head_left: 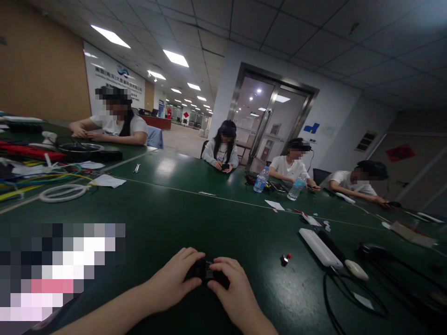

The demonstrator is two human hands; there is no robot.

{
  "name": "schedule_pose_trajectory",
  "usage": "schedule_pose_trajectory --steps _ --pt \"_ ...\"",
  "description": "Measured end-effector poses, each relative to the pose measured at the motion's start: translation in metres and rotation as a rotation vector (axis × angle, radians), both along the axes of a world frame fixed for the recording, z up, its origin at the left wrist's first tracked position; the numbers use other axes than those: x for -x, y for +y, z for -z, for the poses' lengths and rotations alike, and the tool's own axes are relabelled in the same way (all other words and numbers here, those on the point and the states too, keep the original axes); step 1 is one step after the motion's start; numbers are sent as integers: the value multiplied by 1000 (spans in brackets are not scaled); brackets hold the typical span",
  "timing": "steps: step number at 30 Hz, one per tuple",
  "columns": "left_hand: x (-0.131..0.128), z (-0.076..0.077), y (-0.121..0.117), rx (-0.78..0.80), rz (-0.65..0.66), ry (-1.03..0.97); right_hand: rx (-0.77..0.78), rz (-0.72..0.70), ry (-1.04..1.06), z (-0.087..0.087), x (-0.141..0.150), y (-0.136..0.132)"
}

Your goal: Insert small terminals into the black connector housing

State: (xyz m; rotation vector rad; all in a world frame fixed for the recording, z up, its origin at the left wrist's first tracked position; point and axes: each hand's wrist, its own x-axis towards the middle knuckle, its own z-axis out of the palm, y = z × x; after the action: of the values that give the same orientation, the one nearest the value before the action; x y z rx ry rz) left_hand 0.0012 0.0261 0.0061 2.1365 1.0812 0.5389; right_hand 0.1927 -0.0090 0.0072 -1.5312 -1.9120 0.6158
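Observation:
Between my two hands is a small black object (pixel 201 270), mostly covered by fingers; its kind does not show. My left hand (pixel 177 274) grips its left side, thumb below and fingers above. On the other side my right hand (pixel 233 284) curls around it, fingertips at its top and thumb near its lower edge. Both hands are low over the green table (pixel 146 237), in the lower middle of the head view. To their right lies a small dark and silver piece with a red knob (pixel 285 258).
A white power strip (pixel 320 249), a computer mouse (pixel 356 270) and black cables (pixel 326 298) lie on the right. Water bottles (pixel 261 179) stand farther back. A coiled white cable (pixel 64 193) and tangled wires are at left. Several people in headsets sit around the table.

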Motion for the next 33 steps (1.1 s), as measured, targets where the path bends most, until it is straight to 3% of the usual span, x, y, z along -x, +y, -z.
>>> schedule_pose_trajectory --steps 15,33 --pt "-2 3 0 -36 5 -38 -110 -94 -200 -9 7 -2" --pt "-1 0 0 -14 10 -44 -110 -142 -228 -9 6 -2"
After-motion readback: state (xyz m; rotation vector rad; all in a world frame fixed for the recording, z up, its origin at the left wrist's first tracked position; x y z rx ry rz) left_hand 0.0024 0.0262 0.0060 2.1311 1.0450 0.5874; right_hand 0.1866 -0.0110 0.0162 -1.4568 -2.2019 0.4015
